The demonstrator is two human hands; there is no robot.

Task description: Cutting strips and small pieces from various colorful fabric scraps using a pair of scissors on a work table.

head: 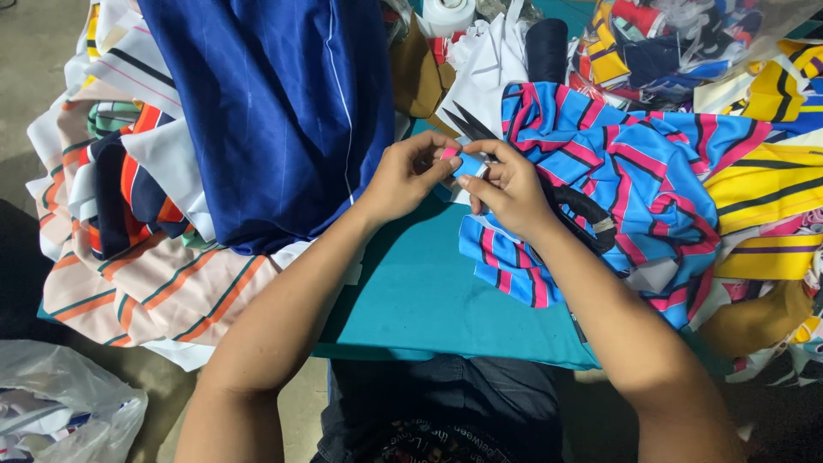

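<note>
My left hand [403, 176] and my right hand [507, 190] meet above a teal table [420, 291], and both pinch a small scrap of blue and pink striped cloth [463, 161] between the fingertips. Black scissors [476, 130] lie just behind my right hand, blades pointing up-left, their black handle [583, 210] under my right wrist. A larger piece of blue, pink and black striped fabric [634, 171] is spread to the right of my hands.
A dark blue cloth [283, 111] is draped on the left over a heap of white and orange striped pieces [146, 283]. Yellow striped fabrics [763, 197] pile up at the right. A clear plastic bag [60, 403] sits on the floor, lower left. A white tape roll [449, 13] stands at the back.
</note>
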